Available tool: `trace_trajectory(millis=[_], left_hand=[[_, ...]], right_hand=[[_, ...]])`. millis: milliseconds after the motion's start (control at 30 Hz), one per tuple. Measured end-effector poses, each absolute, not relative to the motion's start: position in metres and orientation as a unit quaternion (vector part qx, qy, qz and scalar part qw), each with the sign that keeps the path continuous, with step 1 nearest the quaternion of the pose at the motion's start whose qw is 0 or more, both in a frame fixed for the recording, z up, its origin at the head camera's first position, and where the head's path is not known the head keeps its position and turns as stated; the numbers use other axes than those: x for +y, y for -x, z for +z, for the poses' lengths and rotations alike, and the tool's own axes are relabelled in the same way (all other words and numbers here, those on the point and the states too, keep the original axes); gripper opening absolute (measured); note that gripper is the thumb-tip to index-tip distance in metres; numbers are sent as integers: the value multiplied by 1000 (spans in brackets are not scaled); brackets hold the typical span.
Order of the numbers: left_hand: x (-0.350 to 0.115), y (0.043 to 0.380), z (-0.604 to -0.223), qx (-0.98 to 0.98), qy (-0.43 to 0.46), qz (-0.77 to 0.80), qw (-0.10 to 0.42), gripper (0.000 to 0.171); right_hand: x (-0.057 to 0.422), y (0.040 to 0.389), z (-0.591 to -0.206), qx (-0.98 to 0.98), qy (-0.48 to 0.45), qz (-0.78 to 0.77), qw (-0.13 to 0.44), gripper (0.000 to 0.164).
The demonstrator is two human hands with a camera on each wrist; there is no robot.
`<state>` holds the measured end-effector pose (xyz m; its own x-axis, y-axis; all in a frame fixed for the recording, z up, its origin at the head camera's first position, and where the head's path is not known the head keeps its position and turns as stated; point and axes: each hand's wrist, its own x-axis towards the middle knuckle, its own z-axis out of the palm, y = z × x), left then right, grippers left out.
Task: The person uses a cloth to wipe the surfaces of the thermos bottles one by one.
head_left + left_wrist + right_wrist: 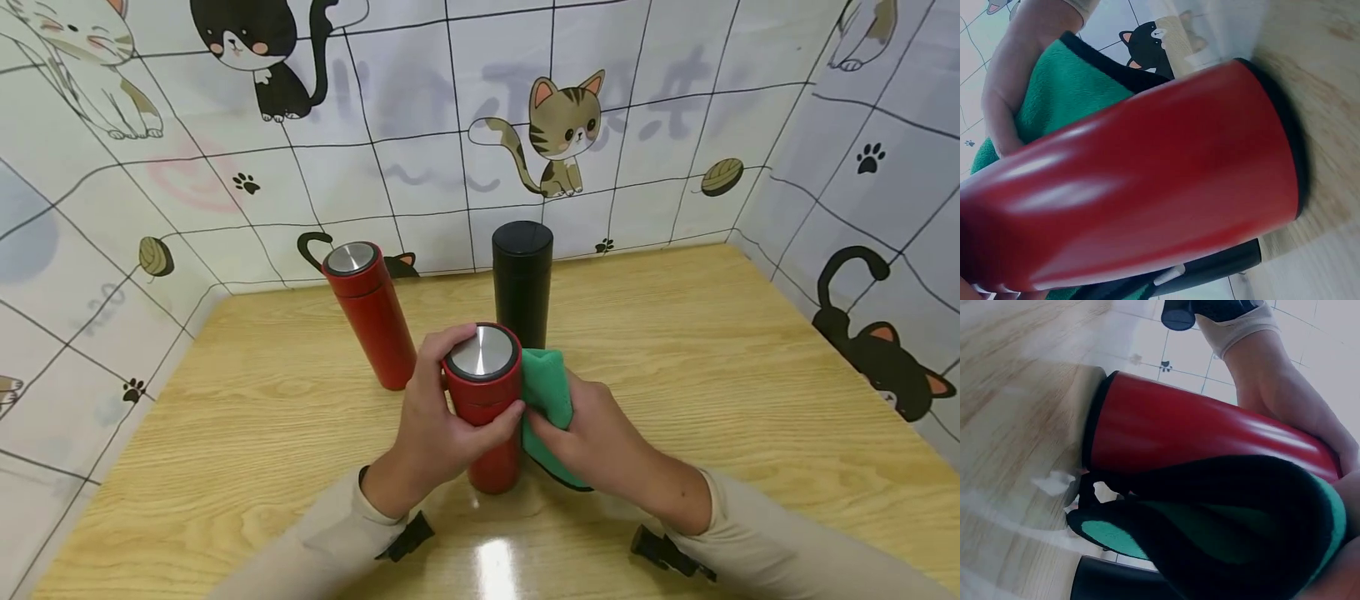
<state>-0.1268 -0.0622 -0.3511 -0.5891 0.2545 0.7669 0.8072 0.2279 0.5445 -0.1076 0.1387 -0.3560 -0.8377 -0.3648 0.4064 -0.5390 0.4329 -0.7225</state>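
Observation:
A red thermos (483, 393) with a silver-topped lid stands on the wooden table, near the middle of the head view. Around its upper part, my left hand (427, 433) grips it, thumb across the front. My right hand (611, 442) holds a folded green cloth (547, 387) with black edging against the thermos's right side. In the left wrist view, the red body (1147, 187) fills the middle and the cloth (1072, 94) lies behind it. From the right wrist, the cloth's dark-edged fold (1222, 487) hangs beside the thermos (1166, 428). Some right-hand fingers are hidden by the cloth.
A second red thermos (375, 325) stands at the back left. Behind the held thermos is a black thermos (522, 287), its lower part partly covered. Cat-patterned sheeting (420, 167) rises along the back and sides of the table (285, 375).

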Motion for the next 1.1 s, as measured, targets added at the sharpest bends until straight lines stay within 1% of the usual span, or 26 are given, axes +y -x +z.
trace_trajectory(millis=[200,333,433,500,600,667,700,733,900,967,1100], left_hand=[[-63,126,-352,-741,383,-469,290,72],[-63,126,-352,-747,388,-452,296,72],[-64,127,-352,-752,387,-446,294,73],[-64,127,-353,-752,387,-443,296,73],[-64,127,-354,-751,385,-444,300,73],[-65,127,-354,-750,386,-446,301,72],[-65,127,-354,-749,386,-447,300,72],[-65,127,-354,-748,387,-448,300,72],[-64,128,-354,-746,389,-448,303,73],[-64,128,-354,-746,388,-447,304,73],[-63,127,-356,-746,385,-451,304,74]], right_hand=[[139,105,-351,-836,-267,459,139,44],[141,102,-347,-807,-274,482,204,48],[142,101,-346,-788,-288,490,235,52],[142,101,-345,-795,-293,487,213,51],[142,102,-345,-815,-296,474,154,49],[141,102,-345,-825,-289,469,124,47],[141,102,-344,-827,-285,470,122,46],[142,101,-344,-826,-284,469,131,45],[144,99,-342,-806,-278,481,207,48],[144,99,-342,-803,-281,483,205,48],[144,100,-340,-817,-283,473,167,45]])
